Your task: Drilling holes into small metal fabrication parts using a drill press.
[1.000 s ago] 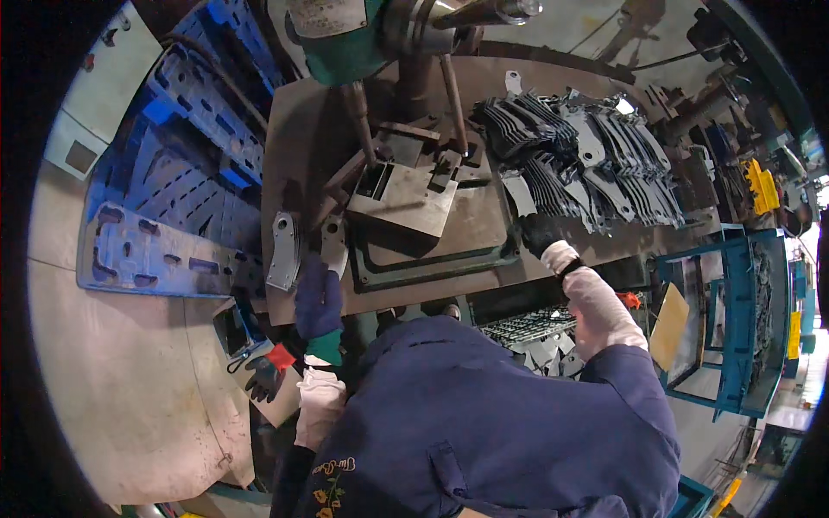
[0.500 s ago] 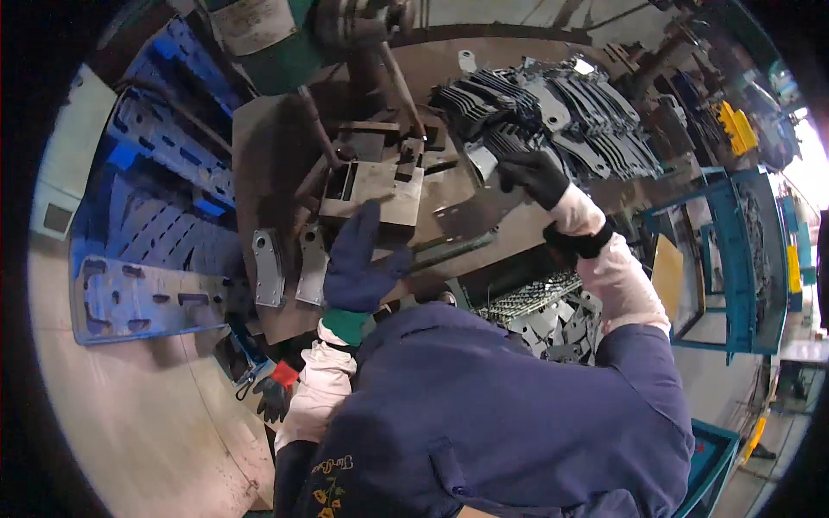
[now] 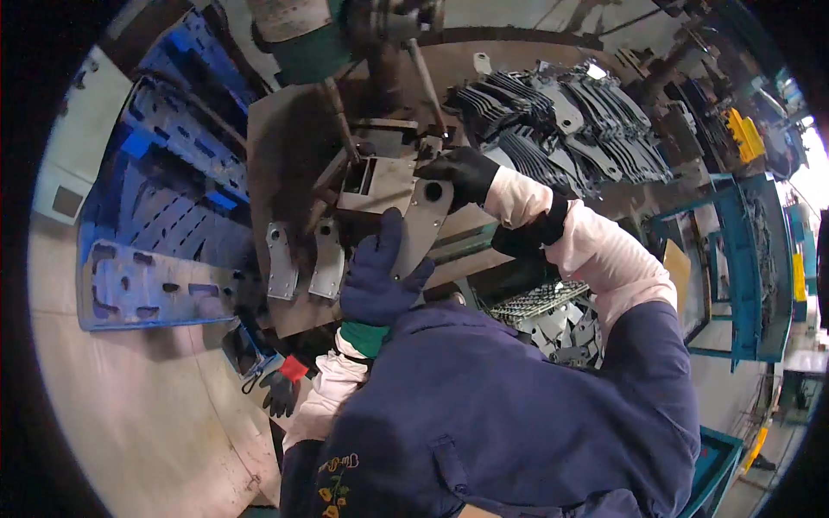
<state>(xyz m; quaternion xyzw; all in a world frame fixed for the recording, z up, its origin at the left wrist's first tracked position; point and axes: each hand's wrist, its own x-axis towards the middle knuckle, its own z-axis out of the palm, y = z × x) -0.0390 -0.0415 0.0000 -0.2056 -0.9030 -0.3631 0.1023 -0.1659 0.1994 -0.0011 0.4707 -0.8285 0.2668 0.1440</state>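
Between my two hands is a flat grey metal plate (image 3: pixel 421 226), tilted, with a round hole near its upper end. My right hand (image 3: pixel 465 175), in a black glove, pinches that upper end next to the hole. The lower end sits between the thumb and fingers of my left hand (image 3: pixel 380 281), which wears a dark blue glove. Just beyond the plate stands a steel fixture block (image 3: pixel 377 187) with a slot in its top. To the left of my left hand, two similar metal plates, a nearer one (image 3: pixel 326 259) and a farther one (image 3: pixel 281 262), lie on the bench.
A large pile of stacked metal plates (image 3: pixel 566 116) covers the bench's back right. Machine levers (image 3: pixel 338 116) rise behind the fixture. A bin of metal pieces (image 3: pixel 561 328) is below my right forearm. Blue slotted panels (image 3: pixel 155 289) stand at left, a teal rack (image 3: pixel 743 268) at right.
My right hand has moved left from beside the pile, bringing the plate in front of the fixture. My left hand, open before, has its thumb and fingers around the plate's lower end.
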